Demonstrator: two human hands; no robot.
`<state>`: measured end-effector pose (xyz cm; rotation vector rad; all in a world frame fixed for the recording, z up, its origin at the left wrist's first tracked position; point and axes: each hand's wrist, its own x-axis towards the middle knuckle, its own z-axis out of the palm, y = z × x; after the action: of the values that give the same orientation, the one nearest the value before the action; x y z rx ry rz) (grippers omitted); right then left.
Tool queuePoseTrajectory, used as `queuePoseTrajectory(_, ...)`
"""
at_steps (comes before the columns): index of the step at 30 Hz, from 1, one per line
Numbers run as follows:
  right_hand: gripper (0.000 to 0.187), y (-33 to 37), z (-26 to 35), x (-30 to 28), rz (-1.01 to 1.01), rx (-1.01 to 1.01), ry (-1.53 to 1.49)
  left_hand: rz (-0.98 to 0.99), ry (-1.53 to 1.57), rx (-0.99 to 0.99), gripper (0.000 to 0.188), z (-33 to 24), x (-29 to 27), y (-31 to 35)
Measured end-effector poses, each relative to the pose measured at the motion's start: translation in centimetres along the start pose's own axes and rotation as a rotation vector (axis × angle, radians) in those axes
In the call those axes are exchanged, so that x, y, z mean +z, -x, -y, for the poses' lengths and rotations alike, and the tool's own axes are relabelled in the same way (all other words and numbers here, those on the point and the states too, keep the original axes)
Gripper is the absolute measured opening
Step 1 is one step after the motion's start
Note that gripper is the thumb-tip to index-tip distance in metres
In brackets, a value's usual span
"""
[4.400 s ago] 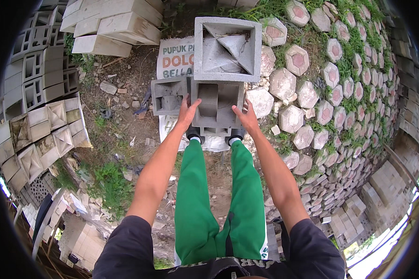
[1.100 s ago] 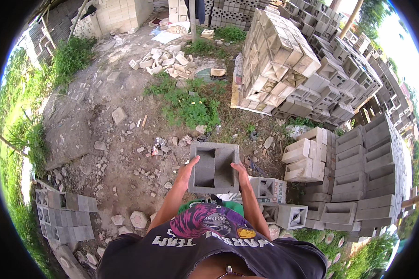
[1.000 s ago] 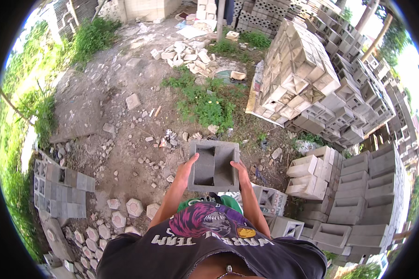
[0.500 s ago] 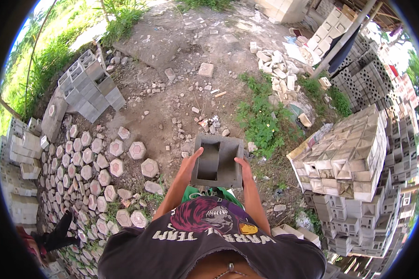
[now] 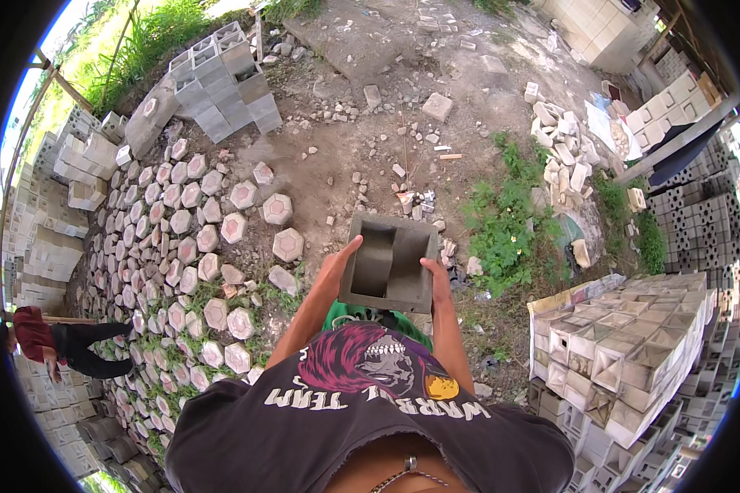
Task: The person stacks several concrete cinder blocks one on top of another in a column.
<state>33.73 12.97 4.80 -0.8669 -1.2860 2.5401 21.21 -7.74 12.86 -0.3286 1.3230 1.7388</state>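
Observation:
A grey hollow concrete block [image 5: 390, 263] with two open cells is carried in front of my waist, its cells facing up toward me. My left hand [image 5: 343, 261] grips its left side, thumb laid over the top rim. On the opposite side, my right hand [image 5: 437, 278] clasps the block with its thumb near the upper edge. Most of the fingers are hidden behind the block's side walls. Both forearms reach forward from below.
Hexagonal paving stones [image 5: 233, 228] cover the ground at left. Grey blocks [image 5: 226, 82] stand stacked at far left; pale blocks [image 5: 617, 345] are piled at right. Weeds [image 5: 510, 218] and rubble [image 5: 563, 152] lie ahead to the right. Another person [image 5: 74, 341] is at the left edge.
The view has swung leftward, so the surroundings sit farther right. The other person at left shows more fully. The block stays held in both hands, slightly tilted compared with before.

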Motion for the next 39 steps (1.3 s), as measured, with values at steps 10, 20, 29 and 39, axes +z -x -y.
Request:
queuePoseTrajectory(10, 0.049, -6.5, 3.0, 4.3, 0.116, 0.083, 0.071, -0.118, 0.223, 0.074, 0.055, -2.8, -2.5, -3.0)
queuePoseTrajectory(20, 0.054, -18.8, 4.2, 13.6, 0.263, 0.133, 0.114, -0.167, 0.292, 0.16, 0.054, -11.3, -7.9, -9.5)
queuePoseTrajectory(29, 0.052, -28.6, 3.5, 21.4, 0.38, 0.148, 0.179, -0.295, 0.366, 0.237, 0.059, -18.2, -12.8, -13.7)
queuePoseTrajectory(39, 0.074, -42.5, 4.7, 27.8, 0.431, 0.258, 0.268, -0.338, 0.432, 0.299, 0.058, -26.3, -15.7, -22.7)
